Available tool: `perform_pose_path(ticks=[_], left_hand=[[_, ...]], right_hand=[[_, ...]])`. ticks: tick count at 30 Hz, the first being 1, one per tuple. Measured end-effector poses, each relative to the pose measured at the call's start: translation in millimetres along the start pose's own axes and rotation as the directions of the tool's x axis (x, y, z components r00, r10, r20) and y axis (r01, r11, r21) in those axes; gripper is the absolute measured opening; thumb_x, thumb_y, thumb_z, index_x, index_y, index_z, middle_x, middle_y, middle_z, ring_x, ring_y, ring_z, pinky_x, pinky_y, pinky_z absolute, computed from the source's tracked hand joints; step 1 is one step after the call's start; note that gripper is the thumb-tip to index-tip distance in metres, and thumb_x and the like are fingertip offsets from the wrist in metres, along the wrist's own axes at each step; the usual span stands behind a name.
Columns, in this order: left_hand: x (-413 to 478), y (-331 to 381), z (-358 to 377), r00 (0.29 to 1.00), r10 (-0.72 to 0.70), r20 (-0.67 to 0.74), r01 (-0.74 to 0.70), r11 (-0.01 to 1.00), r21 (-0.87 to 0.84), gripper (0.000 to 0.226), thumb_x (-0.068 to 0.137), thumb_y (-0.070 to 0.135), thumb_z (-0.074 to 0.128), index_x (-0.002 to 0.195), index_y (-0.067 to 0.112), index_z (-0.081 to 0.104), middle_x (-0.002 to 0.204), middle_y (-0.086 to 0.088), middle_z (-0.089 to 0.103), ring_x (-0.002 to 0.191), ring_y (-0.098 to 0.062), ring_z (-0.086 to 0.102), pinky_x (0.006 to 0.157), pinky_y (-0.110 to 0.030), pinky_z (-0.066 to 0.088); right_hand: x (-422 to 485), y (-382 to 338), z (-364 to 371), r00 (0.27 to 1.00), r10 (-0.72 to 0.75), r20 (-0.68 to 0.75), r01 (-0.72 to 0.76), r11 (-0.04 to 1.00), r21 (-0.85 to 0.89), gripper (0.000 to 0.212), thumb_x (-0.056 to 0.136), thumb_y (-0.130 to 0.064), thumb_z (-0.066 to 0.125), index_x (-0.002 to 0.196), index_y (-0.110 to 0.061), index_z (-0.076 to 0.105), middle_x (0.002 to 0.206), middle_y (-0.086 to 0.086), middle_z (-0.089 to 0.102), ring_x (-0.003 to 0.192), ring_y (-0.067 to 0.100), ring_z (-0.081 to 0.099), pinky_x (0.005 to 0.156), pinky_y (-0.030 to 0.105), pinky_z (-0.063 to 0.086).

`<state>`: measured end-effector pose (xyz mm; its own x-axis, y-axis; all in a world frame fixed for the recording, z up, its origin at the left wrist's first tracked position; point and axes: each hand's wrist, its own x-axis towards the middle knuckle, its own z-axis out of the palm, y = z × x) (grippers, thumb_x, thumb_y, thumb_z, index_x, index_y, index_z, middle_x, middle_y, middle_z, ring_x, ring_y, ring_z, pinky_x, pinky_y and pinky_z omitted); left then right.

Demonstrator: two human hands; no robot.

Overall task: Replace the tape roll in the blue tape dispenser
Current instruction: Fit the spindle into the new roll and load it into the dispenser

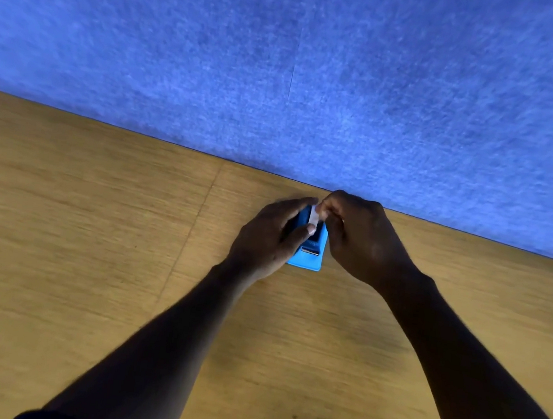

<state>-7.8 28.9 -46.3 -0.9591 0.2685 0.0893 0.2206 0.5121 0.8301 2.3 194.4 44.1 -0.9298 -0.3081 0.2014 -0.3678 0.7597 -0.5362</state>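
The blue tape dispenser (309, 259) stands on the wooden table (94, 223) close to the blue wall, its cutter end pointing toward me. My left hand (266, 239) wraps around its left side, thumb resting on top. My right hand (358, 234) is at its far right side, thumb and forefinger pinching a pale strip of tape (314, 216) that runs up from the dispenser's top. The tape roll itself is hidden behind my fingers.
A blue felt partition (318, 76) rises right behind the dispenser along the table's back edge. A seam (193, 231) runs across the tabletop to the left of my hands.
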Motion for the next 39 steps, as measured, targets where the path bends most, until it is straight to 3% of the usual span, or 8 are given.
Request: perform_pose_path(ticks=[6, 11, 16, 22, 30, 33, 35, 39], left_hand=[[-0.6, -1.8, -0.3, 0.999, 0.001, 0.032, -0.001, 1.0, -0.007, 0.058, 0.094, 0.055, 0.049, 0.149, 0.04, 0.036, 0.14, 0.012, 0.054, 0.124, -0.008, 0.053, 0.097, -0.039, 0.051], [-1.0, -1.7, 0.5, 1.0, 0.014, -0.005, -0.014, 1.0, 0.006, 0.049, 0.097, 0.052, 0.049, 0.144, 0.043, 0.042, 0.139, 0.017, 0.054, 0.124, -0.003, 0.051, 0.095, -0.033, 0.052], [-1.4, -2.6, -0.9, 1.0, 0.012, 0.016, -0.012, 1.0, 0.0, 0.056, 0.095, 0.051, 0.052, 0.148, 0.043, 0.037, 0.138, 0.014, 0.054, 0.123, -0.006, 0.053, 0.096, -0.035, 0.051], [-4.2, 0.7, -1.6, 0.999, 0.044, -0.03, -0.042, 0.998, 0.047, 0.053, 0.096, 0.048, 0.054, 0.147, 0.043, 0.039, 0.144, 0.019, 0.05, 0.127, 0.009, 0.038, 0.097, -0.001, 0.026], [-1.7, -0.6, -1.1, 1.0, 0.018, -0.024, -0.018, 1.0, 0.01, 0.05, 0.095, 0.044, 0.06, 0.143, 0.045, 0.044, 0.136, 0.02, 0.054, 0.123, 0.003, 0.048, 0.097, -0.016, 0.042], [-1.6, -3.3, -1.1, 1.0, 0.01, 0.003, -0.01, 0.999, 0.039, 0.054, 0.094, 0.051, 0.054, 0.145, 0.045, 0.039, 0.14, 0.019, 0.052, 0.125, 0.003, 0.046, 0.097, -0.017, 0.041], [-2.8, -4.5, -1.2, 1.0, 0.017, 0.014, -0.018, 0.998, 0.059, 0.054, 0.094, 0.052, 0.048, 0.146, 0.047, 0.036, 0.143, 0.02, 0.05, 0.127, 0.006, 0.041, 0.096, -0.013, 0.034], [-2.8, -5.4, -1.0, 0.999, 0.041, 0.002, -0.041, 0.998, 0.041, 0.052, 0.097, 0.033, 0.04, 0.148, 0.034, 0.043, 0.148, 0.01, 0.05, 0.134, -0.003, 0.041, 0.105, -0.018, 0.033]], right_hand=[[-1.1, 0.6, -0.2, 1.0, 0.006, 0.009, -0.006, 1.0, -0.03, 0.008, 0.09, -0.009, 0.053, 0.09, -0.011, 0.06, 0.083, 0.004, 0.069, 0.073, 0.017, 0.063, 0.062, 0.043, 0.054], [-1.8, 2.3, 1.0, 1.0, -0.012, 0.02, 0.013, 0.999, -0.04, 0.008, 0.09, -0.009, 0.053, 0.091, -0.011, 0.061, 0.085, 0.004, 0.069, 0.075, 0.016, 0.064, 0.062, 0.043, 0.055], [-4.5, 5.4, 1.8, 0.999, -0.02, 0.027, 0.021, 0.999, -0.026, 0.007, 0.091, -0.009, 0.053, 0.091, -0.012, 0.06, 0.088, 0.005, 0.07, 0.078, 0.015, 0.065, 0.062, 0.041, 0.056], [-4.8, 2.3, 2.3, 0.999, -0.025, 0.039, 0.026, 0.999, -0.02, 0.007, 0.09, -0.008, 0.053, 0.088, -0.01, 0.06, 0.088, 0.007, 0.07, 0.077, 0.02, 0.065, 0.065, 0.043, 0.055], [-13.0, 2.4, -3.7, 0.998, -0.027, 0.061, 0.025, 0.999, 0.041, 0.008, 0.091, -0.005, 0.057, 0.095, -0.006, 0.064, 0.102, 0.007, 0.072, 0.09, 0.018, 0.068, 0.074, 0.039, 0.057], [-18.0, 0.1, 0.4, 0.999, -0.043, 0.028, 0.043, 0.999, 0.0, 0.006, 0.088, -0.004, 0.06, 0.089, -0.008, 0.065, 0.111, 0.006, 0.071, 0.1, 0.015, 0.065, 0.081, 0.011, 0.047], [-24.9, -0.8, 4.5, 0.999, -0.031, 0.01, 0.032, 0.999, -0.027, 0.006, 0.086, -0.006, 0.062, 0.086, -0.01, 0.065, 0.12, 0.004, 0.068, 0.102, 0.012, 0.063, 0.079, 0.002, 0.036], [-42.7, -0.6, 16.9, 0.998, -0.055, -0.029, 0.053, 0.997, -0.055, 0.004, 0.087, -0.008, 0.063, 0.087, -0.008, 0.068, 0.132, 0.007, 0.06, 0.109, 0.018, 0.063, 0.086, 0.019, 0.045]])
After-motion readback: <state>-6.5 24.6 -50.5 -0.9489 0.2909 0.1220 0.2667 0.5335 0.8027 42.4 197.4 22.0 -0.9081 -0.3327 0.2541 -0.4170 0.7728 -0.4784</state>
